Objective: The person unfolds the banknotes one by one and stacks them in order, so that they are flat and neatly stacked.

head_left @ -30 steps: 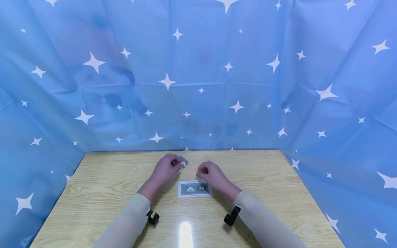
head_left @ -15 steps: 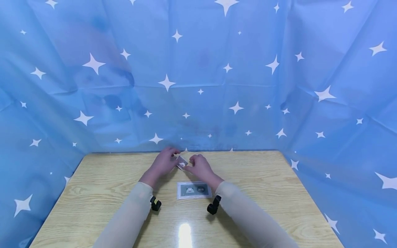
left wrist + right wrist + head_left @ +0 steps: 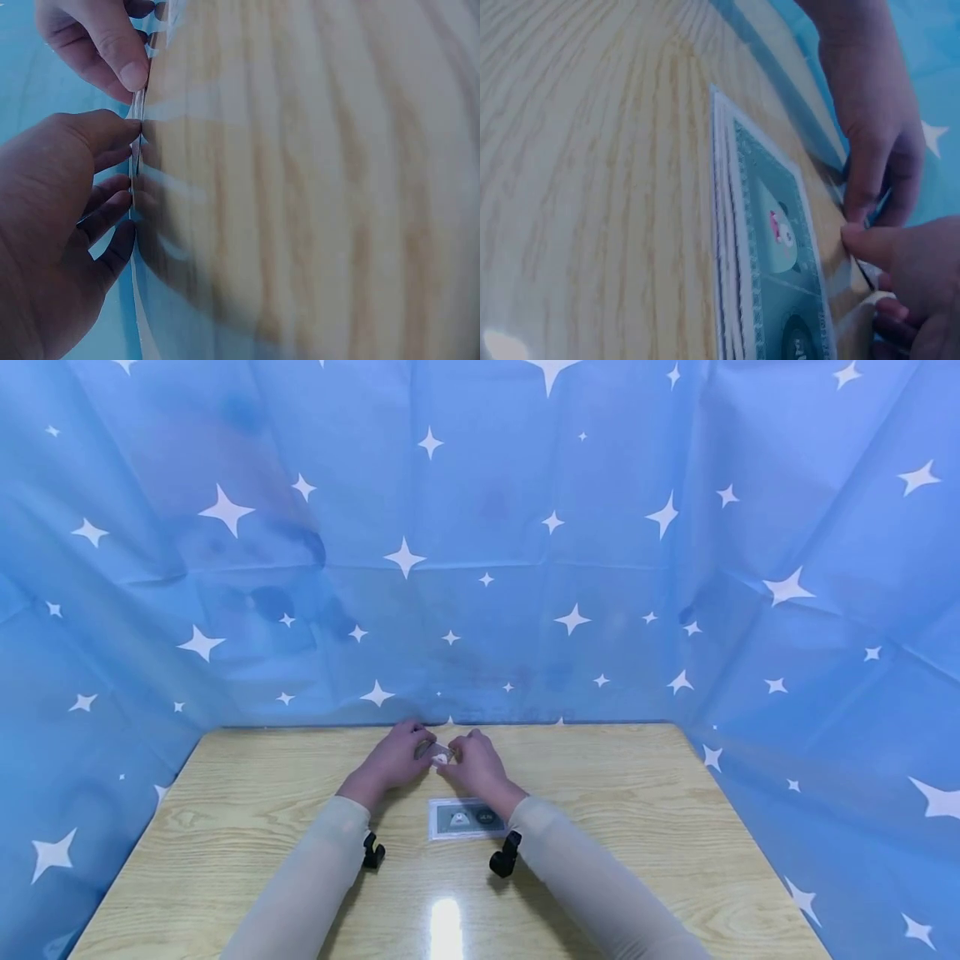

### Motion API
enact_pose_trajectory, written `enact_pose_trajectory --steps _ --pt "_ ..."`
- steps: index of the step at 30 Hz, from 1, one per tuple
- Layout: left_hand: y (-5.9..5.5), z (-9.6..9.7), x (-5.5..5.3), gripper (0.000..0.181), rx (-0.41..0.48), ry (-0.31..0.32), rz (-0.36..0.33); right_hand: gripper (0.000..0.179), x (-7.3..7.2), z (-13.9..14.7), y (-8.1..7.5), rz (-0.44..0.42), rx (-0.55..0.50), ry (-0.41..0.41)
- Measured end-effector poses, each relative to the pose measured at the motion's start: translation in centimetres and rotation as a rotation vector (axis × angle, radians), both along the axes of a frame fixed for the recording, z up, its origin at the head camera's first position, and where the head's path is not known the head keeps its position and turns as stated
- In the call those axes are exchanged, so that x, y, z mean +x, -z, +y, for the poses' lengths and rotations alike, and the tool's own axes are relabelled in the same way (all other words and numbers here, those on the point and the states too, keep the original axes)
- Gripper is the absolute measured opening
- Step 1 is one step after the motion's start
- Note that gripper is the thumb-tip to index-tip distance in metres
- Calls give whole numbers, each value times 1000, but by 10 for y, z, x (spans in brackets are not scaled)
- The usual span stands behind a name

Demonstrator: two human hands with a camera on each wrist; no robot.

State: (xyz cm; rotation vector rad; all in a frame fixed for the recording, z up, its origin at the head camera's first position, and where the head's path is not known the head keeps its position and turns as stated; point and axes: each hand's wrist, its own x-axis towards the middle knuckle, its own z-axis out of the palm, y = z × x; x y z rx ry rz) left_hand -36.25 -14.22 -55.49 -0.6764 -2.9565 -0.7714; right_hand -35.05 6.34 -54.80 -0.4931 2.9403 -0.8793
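In the head view, my left hand (image 3: 392, 757) and right hand (image 3: 480, 767) meet near the far edge of the table. Between them they hold a small card (image 3: 441, 758) with a grey face and a white figure on it. Its left side is in my left hand and its right side in my right. The left wrist view has the card (image 3: 139, 139) nearly edge-on, low over the wood, with both thumbs on it. Closer to me lies a stack of longer cards (image 3: 780, 247), whose top one bears a white cartoon figure beside a dark round shape.
The wooden table (image 3: 637, 827) ends at a blue star-patterned cloth (image 3: 480, 568), just beyond my hands. Cloth hangs on the left and right too. A bright light reflection falls on the table's near part.
My right hand has come left and forward to the small card and taken hold of its right side. The left hand has shifted its fingers on the card. The stack has stayed put.
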Motion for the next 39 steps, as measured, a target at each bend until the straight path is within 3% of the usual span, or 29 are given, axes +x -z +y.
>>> enact_pose_trajectory --steps 12,22,30,39 --pt "0 -2 1 42 38 5 0 41 -4 -5 4 -51 -119 24" --pt "5 2 -1 49 143 -41 -49 24 -1 -5 6 -42 -319 79" --pt "4 4 6 28 331 -83 -97 19 0 9 2 -45 -443 47" --pt "-1 10 26 16 594 -87 -190 22 15 30 -10 -90 -504 -20"
